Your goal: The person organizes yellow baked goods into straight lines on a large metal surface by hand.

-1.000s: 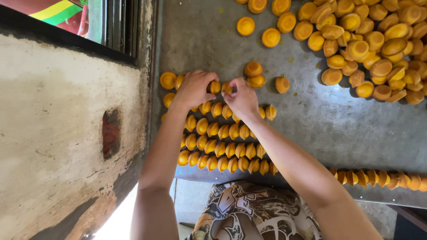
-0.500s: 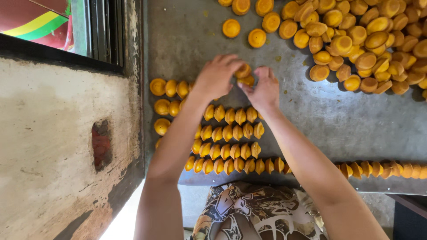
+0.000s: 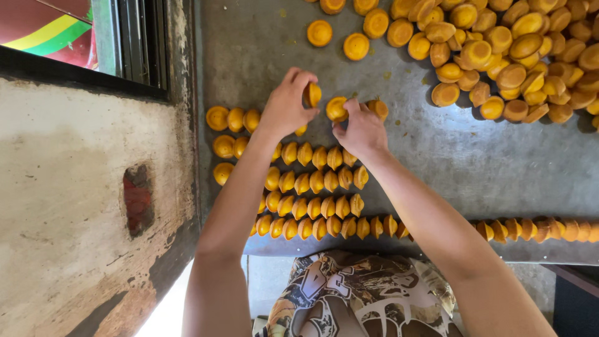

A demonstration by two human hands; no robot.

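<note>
Small round orange cake (image 3: 312, 95) pinched on edge in left hand (image 3: 288, 107), fingers closed narrow around it, held just above the grey metal tray (image 3: 474, 162). Right hand (image 3: 362, 128) grips a second orange cake (image 3: 337, 108) between thumb and fingertips, also closed on it; a third loose cake (image 3: 378, 108) sits just beside the right hand's knuckles, touching or nearly so, can't tell which. Both held cakes are at the far end of the arranged rows (image 3: 312, 187), cakes standing on edge, leaning on each other, several lines toward the tray's near-left corner. A longer single line of cakes (image 3: 536, 229) runs along the near tray edge. Big loose heap of cakes (image 3: 518, 56) top right, a few strays (image 3: 355, 45) near the top. Plastered wall ledge (image 3: 75, 206) left, patterned cloth (image 3: 355, 299) on the person's lap below. Risk, as judgement: rows are edge-standing and lean-supported, so a forearm or wrist brushing them could topple a line domino style; pinching too hard could dent a soft cake; near-edge line could be nudged off the tray lip.
</note>
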